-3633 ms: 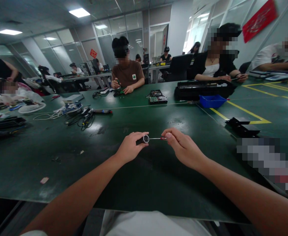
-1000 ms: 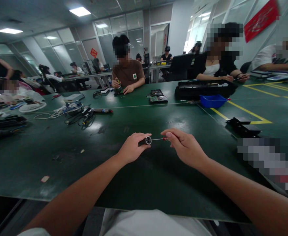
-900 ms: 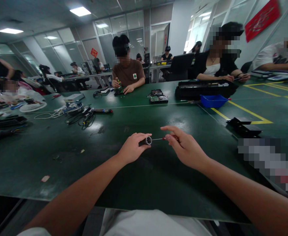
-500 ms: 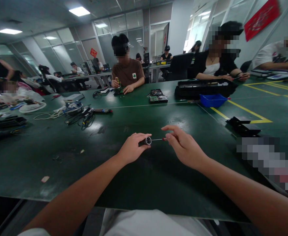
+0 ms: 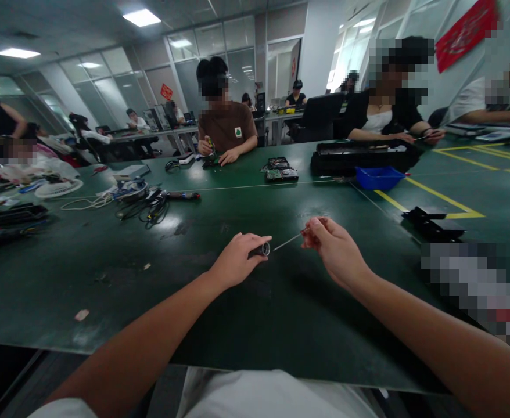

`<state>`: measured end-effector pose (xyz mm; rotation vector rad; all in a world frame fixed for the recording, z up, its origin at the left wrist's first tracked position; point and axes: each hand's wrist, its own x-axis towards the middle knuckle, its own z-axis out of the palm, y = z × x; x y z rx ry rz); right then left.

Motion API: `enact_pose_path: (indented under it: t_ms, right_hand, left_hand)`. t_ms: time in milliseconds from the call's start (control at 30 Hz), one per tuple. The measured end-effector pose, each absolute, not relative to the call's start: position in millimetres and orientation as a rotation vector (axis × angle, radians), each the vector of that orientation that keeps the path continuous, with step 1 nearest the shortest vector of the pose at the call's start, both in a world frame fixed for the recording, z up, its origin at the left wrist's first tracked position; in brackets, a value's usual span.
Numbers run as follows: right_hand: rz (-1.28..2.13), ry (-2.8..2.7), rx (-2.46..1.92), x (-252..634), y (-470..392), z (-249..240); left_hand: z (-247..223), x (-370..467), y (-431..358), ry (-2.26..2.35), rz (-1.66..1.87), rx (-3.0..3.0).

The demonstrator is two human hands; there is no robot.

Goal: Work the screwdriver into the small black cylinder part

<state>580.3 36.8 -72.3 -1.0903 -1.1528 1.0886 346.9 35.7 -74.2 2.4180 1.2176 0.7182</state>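
Observation:
Above the green table, my left hand is closed round a dark cylinder with a pale ring at its open end, which faces right. Most of its body is hidden by my palm and fingers. My right hand pinches the handle of a screwdriver with a thin metal shaft. The shaft slants down to the left, and its tip sits just right of the ringed end, apart from it by a small gap. My fingers cover most of the handle.
Tangled cables lie at the left, beside a dark rod-like piece. A circuit board, a blue tray and a long black housing lie farther back. Black parts are at the right. A co-worker in brown sits opposite.
My right hand has drawn the screwdriver back to the right, and its shaft now slants. The fingers have closed more round the handle. My left hand stays nearly where it was.

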Motion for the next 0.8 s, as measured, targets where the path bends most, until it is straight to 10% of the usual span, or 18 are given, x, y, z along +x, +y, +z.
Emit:
enact_pose_path:
  t_ms: [800]
  right_hand:
    - [0.591, -1.726, -1.344, 580, 14, -45]
  left_hand:
    - [-70, 349, 31, 1.251, 0.764, 2.322]
